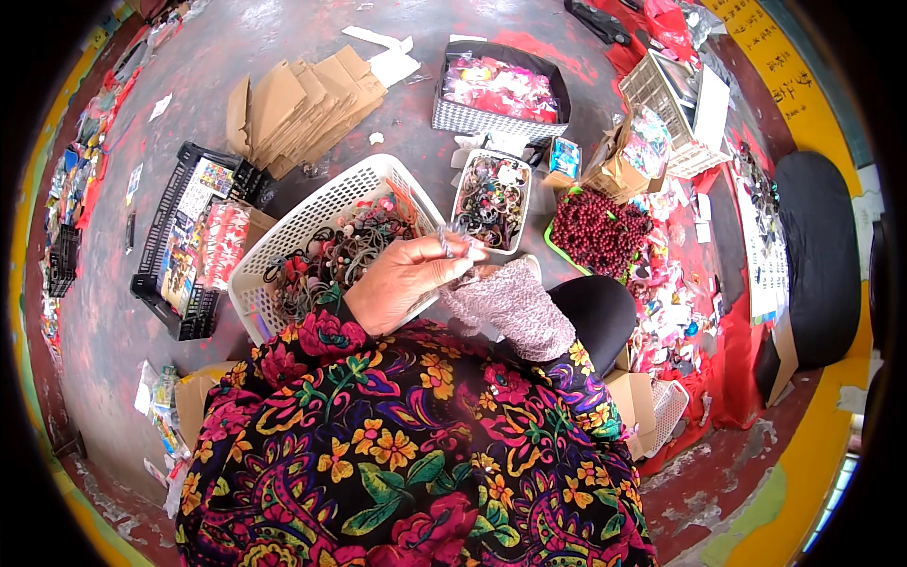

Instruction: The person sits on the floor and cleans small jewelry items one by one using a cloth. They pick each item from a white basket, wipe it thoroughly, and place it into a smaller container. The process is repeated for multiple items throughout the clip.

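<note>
A thin, greyish-purple twisted hair tie (452, 240) is pinched between the thumb and fingers of my left hand (406, 274). This bare hand is above the right side of a large white basket (378, 170) of mixed hair ties (326, 253). Close against its fingertips is my right hand (487, 274), covered to the fingers by a fuzzy mauve knit cuff or glove (520, 307). Its fingers are drawn together, partly hidden by the left thumb, and what they grip cannot be made out. Just beyond the hands stands a smaller white basket of hair accessories (491, 198).
Right of my hands, a green tray (556, 241) holds dark red beads (600, 231). Flattened cardboard (302, 109) and a black crate (156, 255) lie left. Farther out stand a patterned bin (501, 118) and white crate (652, 90). Loose items (666, 302) cover the right-hand floor.
</note>
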{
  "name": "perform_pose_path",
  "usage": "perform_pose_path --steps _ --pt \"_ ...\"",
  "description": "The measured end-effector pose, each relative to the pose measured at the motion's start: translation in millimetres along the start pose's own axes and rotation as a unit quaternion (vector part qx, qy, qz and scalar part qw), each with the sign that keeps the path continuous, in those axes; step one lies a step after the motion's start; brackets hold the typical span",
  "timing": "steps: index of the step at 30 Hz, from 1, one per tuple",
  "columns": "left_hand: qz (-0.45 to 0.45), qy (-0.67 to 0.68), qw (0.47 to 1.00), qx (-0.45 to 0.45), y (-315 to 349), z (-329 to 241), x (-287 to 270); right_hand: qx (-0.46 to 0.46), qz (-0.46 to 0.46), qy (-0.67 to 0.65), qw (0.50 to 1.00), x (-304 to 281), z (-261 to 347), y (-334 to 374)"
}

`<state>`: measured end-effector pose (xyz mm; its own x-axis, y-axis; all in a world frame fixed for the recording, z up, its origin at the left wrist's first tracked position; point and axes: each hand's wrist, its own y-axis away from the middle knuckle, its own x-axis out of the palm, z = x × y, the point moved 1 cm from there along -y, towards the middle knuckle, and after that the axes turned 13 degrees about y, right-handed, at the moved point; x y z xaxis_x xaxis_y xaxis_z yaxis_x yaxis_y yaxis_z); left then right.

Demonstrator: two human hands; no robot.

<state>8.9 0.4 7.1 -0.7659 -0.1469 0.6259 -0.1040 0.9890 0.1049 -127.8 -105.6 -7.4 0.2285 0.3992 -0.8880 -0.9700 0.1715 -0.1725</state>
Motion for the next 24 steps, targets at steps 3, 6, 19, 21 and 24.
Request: perform_pose_path --steps 3,6,19,21,24 --pt "-0.020 -0.045 0.999 0.018 1 0 -3 0.116 0.087 -0.181 0.973 -7 6 -3" --pt "-0.069 -0.001 0.997 -0.019 2 -4 -10 0.182 0.150 -0.134 0.963 -9 8 -7" --pt "-0.007 -0.193 0.977 -0.091 1 -3 0 0.186 0.038 -0.354 0.916 -11 2 -1" --pt "0.020 -0.217 0.975 -0.047 2 3 -3 0.241 0.025 -0.485 0.840 -4 6 -2" --pt "0.032 -0.249 0.966 -0.068 0 -4 2 0.257 0.012 -0.570 0.780 -6 16 -3"
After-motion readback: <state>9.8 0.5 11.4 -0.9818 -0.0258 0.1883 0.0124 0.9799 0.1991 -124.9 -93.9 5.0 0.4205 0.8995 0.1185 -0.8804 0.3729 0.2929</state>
